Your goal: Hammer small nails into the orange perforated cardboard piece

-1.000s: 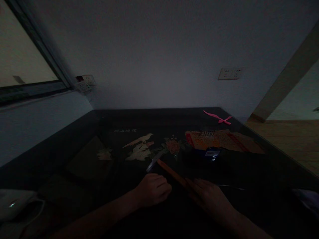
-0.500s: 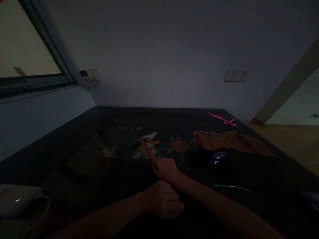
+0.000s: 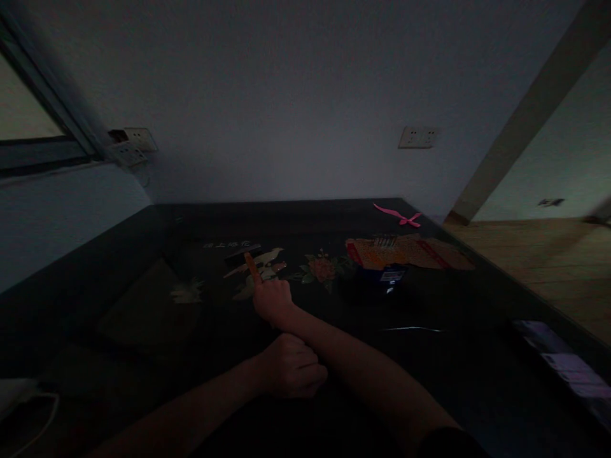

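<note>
On the left, a white plug [image 3: 16, 393] is seen on the dark table [image 3: 286, 219]. By the bird picture [image 3: 271, 256], a T-shaped tool [image 3: 253, 268] is shown, its wooden stick orange-brown, its crosswise head dark and grey. The stick is wrapped tightly by the right hand [image 3: 273, 301]. The left hand [image 3: 292, 369] is curled into a fist; what's inside can't be told. Farther right, a phone [image 3: 563, 369] is seen.

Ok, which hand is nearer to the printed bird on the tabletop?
Right. The right hand, gripping a wooden handle, is just short of the printed bird; the left hand, fisted, is farther back, toward the body.
</note>
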{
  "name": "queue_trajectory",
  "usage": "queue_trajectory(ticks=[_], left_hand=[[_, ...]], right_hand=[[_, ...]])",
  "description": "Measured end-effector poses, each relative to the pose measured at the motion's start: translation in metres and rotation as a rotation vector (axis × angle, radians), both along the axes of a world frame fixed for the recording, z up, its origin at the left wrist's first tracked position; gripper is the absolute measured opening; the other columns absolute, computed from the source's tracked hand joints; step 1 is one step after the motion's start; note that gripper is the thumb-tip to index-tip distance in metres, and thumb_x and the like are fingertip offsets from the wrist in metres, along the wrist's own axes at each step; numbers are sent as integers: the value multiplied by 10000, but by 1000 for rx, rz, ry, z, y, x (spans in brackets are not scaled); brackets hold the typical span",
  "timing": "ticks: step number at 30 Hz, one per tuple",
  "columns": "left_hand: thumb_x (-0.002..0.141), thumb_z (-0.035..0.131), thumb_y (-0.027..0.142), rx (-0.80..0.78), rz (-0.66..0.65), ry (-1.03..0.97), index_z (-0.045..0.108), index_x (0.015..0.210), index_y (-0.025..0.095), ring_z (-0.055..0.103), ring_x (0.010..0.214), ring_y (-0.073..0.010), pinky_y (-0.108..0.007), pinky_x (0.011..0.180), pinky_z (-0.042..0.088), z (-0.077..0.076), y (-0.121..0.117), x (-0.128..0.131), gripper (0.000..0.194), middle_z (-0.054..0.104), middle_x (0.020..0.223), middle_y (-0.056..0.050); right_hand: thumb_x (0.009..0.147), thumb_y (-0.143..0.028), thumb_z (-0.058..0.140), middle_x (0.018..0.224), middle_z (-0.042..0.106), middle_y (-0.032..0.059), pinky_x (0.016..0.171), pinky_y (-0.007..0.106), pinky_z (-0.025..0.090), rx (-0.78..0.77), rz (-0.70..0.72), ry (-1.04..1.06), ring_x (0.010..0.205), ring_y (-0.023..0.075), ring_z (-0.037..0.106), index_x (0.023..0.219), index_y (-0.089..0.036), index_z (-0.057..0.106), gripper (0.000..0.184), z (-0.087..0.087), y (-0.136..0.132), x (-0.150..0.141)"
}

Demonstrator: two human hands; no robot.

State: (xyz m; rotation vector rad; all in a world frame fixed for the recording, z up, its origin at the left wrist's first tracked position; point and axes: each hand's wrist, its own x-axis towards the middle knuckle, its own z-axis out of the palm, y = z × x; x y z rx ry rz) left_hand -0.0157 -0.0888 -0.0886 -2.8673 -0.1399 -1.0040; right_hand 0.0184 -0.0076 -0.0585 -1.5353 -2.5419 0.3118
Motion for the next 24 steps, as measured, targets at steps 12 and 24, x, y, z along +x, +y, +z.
queue_trajectory(ticks=[12,24], left_hand=[[895,416,150,-11,83,86,580,822,163,488,476,-102,-257,468,318,6,-6,3,179,568,550,15],[892,430,142,-122,75,132,570,845,176,523,512,-106,-249,496,346,2,-3,3,152,584,594,17]], right_hand=[[927,-342,557,1106,636,66,793,420,529,-54,-7,246,927,207,639,1141,-166,588,279,-5,-24,111],[910,-294,587,1210,583,82,837,455,509,210,-564,433,1012,236,605,1191,-173,558,307,-33,-15,346]])
